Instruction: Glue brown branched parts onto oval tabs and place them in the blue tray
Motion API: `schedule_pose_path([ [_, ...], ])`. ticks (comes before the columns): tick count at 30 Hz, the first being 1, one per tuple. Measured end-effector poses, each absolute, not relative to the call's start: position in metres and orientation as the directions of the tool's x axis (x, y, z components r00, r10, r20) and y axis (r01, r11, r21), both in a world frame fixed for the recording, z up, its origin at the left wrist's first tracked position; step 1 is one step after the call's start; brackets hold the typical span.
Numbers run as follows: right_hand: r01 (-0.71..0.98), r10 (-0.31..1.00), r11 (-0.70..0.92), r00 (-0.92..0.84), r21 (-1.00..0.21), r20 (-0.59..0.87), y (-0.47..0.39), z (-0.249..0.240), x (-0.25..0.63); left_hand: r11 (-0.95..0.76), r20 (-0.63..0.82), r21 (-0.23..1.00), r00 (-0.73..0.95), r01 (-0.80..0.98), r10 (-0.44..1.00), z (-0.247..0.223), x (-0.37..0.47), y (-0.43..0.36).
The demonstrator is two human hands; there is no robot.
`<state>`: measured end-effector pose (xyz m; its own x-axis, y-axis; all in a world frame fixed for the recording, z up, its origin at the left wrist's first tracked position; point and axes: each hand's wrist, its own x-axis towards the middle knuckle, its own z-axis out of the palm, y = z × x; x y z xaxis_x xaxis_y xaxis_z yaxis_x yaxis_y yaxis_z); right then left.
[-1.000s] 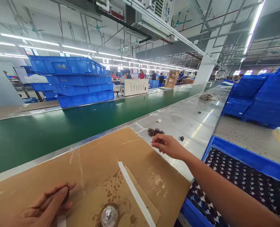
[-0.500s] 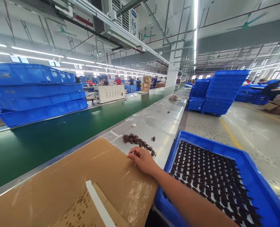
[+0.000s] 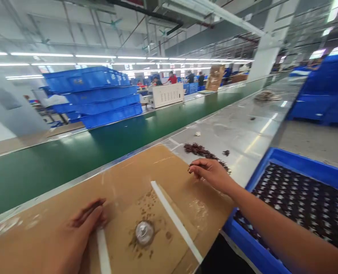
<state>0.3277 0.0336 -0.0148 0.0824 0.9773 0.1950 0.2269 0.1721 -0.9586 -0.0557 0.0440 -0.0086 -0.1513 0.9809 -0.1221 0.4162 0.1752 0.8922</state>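
Note:
My right hand [image 3: 210,173] pinches a small dark brown piece [image 3: 189,169] between thumb and fingertips, above the right edge of a brown cardboard sheet [image 3: 134,171]. Just beyond it, a pile of dark brown, many-legged pieces [image 3: 200,149] lies on the metal table. My left hand [image 3: 83,232] is over the sheet at lower left, thumb and fingers closed together; whatever they hold, if anything, is hidden. Between the hands, a small round clear dish [image 3: 144,233] sits among dark stains, flanked by two white strips, the longer strip [image 3: 176,220] on its right.
A blue tray [image 3: 271,152] at right holds rows of dark pieces. A green conveyor belt [image 3: 108,148] runs along the table's far side. Stacked blue crates [image 3: 106,101] and a cream box [image 3: 167,95] stand beyond it. People work in the background.
My view has swung right to left, so the scene sits farther right. My left hand and the round dish have come into view. My right hand has drawn back slightly from the pile.

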Motion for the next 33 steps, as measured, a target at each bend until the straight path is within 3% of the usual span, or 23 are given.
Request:
schedule_pose_path([
  [4, 0.199, 0.952, 0.135, -0.298, -0.971, 0.071, 0.036, 0.011, 0.293, 0.109, -0.111, 0.986, 0.007, 0.124, 0.994, -0.012, -0.046, 0.041],
  [9, 0.198, 0.828, 0.128, -0.560, -0.972, -0.005, 0.057, 0.020, 0.252, 0.077, -0.080, 0.996, 0.098, 0.038, 0.992, -0.012, -0.037, 0.037],
  [25, 0.141, 0.743, 0.243, -0.663, -0.960, 0.091, 0.069, 0.036, 0.210, 0.125, -0.102, 0.984, 0.167, -0.129, 0.981, -0.005, -0.034, 0.030],
  [30, 0.257, 0.674, 0.482, -0.720, -0.837, 0.167, 0.056, 0.036, 0.217, 0.135, -0.122, 0.988, 0.153, -0.077, 0.981, -0.007, -0.035, 0.033],
  [33, 0.283, 0.641, 0.509, -0.755, -0.813, 0.138, 0.052, 0.035, 0.213, 0.156, -0.143, 0.986, 0.160, -0.066, 0.977, -0.009, -0.036, 0.035],
])
